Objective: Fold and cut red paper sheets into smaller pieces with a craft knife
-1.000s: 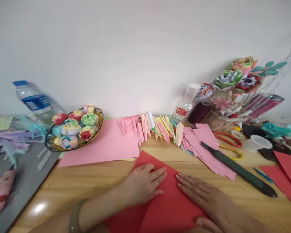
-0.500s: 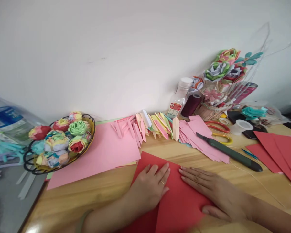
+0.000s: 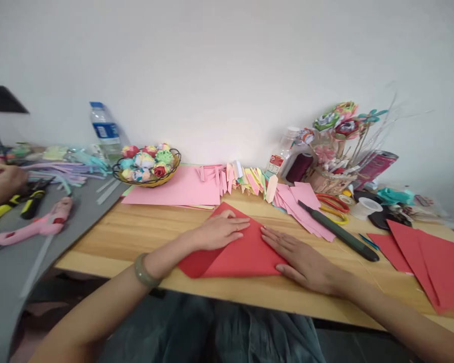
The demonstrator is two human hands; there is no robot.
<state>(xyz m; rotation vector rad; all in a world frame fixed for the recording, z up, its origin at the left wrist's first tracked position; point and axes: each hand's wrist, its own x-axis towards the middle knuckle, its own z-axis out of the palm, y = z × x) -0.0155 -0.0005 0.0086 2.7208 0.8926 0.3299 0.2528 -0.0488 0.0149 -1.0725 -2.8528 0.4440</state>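
Observation:
Folded over on itself, a large red sheet of paper [image 3: 245, 257] lies near the front edge of the wooden table. My left hand [image 3: 219, 231] rests on its upper left part, fingers spread and pointing right. On the right edge of the sheet lies my right hand [image 3: 300, 257], flat, with the fingers stretched out and the thumb apart. Neither hand grips anything. The loose corner of the sheet at the lower left stands slightly raised.
Pink sheets [image 3: 174, 189] and a basket of paper flowers [image 3: 147, 164] are behind left. Pink strips, a dark green knife [image 3: 340, 232] and red sheets [image 3: 442, 262] lie right. Another person's hand [image 3: 3, 181] is at far left near a pink glue gun [image 3: 53, 219].
The view has pulled back and shifted left, now showing the table's front edge, a co-worker's hand and the glue gun. Both hands remain on the red sheet.

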